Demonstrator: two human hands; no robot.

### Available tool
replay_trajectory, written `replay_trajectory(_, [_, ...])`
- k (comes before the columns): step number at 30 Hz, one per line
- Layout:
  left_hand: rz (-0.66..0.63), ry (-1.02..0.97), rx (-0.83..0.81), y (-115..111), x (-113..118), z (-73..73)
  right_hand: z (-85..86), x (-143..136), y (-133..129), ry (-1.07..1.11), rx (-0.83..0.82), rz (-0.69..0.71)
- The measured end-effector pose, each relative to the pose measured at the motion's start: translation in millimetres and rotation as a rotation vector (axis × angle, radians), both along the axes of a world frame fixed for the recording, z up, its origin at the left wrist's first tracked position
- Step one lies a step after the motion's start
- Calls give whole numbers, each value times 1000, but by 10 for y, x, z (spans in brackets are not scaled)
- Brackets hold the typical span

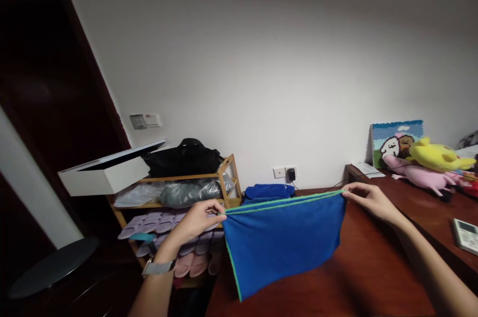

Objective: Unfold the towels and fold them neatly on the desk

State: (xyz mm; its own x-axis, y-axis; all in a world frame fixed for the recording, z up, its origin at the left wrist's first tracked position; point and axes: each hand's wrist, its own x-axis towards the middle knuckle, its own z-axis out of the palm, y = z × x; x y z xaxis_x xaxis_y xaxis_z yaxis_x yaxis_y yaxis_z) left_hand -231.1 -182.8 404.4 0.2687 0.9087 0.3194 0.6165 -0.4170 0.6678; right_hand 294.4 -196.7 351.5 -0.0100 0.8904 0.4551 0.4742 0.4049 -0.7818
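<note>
A blue cloth [286, 239] with bright green edging hangs folded between my two hands, above the reddish-brown wooden table [373, 272]. My left hand [199, 220] pinches its upper left corner between thumb and fingers. At the upper right corner, my right hand [368, 200] pinches the cloth in the same way. Two green edges run close together along the top, and the lower part droops freely, its lower left corner hanging lowest. Behind the cloth lies another folded blue item [269, 191], partly covered from view.
A wooden shoe rack [232, 177] on the left holds several slippers [164, 222], a black bag [184, 157] and a white box [108, 177]. Plush toys [421, 175], a picture [398, 140] and a remote control [466, 235] are on the right. A stool [52, 264] stands lower left.
</note>
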Motion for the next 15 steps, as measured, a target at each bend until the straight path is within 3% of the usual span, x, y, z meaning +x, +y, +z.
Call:
replay_trajectory(8, [-131,-91,-75,-20,70,-82,-95,164,-361,2,-8,-30])
replay_trajectory(15, [-189,-189,-61,-175,126,-195,-274,398,-713,17,16,-156])
